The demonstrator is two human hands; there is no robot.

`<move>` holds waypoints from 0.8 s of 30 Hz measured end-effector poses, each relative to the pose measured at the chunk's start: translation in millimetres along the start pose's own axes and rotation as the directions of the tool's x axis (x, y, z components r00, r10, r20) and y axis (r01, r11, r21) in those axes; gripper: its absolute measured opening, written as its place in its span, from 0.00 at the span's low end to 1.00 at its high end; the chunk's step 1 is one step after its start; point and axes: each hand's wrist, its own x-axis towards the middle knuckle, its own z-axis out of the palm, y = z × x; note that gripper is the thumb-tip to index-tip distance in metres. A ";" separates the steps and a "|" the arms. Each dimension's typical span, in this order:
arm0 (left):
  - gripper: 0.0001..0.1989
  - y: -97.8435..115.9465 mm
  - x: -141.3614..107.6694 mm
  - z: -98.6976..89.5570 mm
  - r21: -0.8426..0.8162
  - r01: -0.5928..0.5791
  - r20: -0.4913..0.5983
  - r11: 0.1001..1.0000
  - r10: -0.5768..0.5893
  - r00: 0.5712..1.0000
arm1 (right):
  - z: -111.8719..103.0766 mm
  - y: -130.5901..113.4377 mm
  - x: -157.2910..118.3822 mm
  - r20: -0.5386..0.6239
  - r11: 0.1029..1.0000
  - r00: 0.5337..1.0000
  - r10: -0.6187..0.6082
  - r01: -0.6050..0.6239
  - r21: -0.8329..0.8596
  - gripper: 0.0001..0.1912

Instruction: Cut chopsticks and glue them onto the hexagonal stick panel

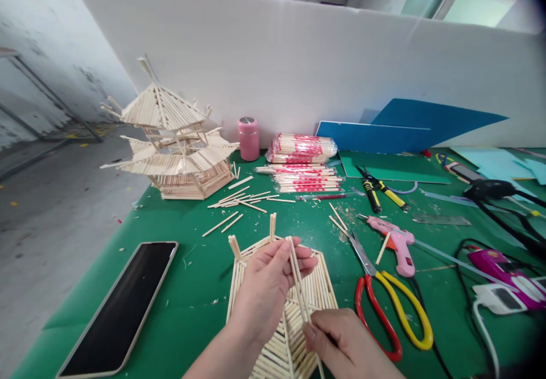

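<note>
Above a flat hexagonal panel of chopsticks (322,279) I hold a pair of wooden chopsticks (301,288) lying side by side. My left hand (267,279) pinches their far ends between thumb and fingers. Lower down, my right hand (336,339) is closed around the same chopsticks, its fingers partly hidden. Short upright stick posts (273,227) stand at the panel's far corners. Part of the panel is covered by my hands and forearms.
A chopstick pagoda (179,145) stands back left. Loose sticks (243,200), wrapped chopsticks (307,163) and a pink flask (248,139) lie or stand behind the panel. To the right are scissors (367,265), a pink glue gun (394,239) and pliers (375,188); left, a phone (121,310).
</note>
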 end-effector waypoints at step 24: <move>0.05 -3.1 3.3 -1.3 0.028 -0.007 -0.011 1.000 0.007 1.000 | -2.9 -2.2 -4.2 -0.015 1.000 1.000 0.016 -0.016 -0.017 0.20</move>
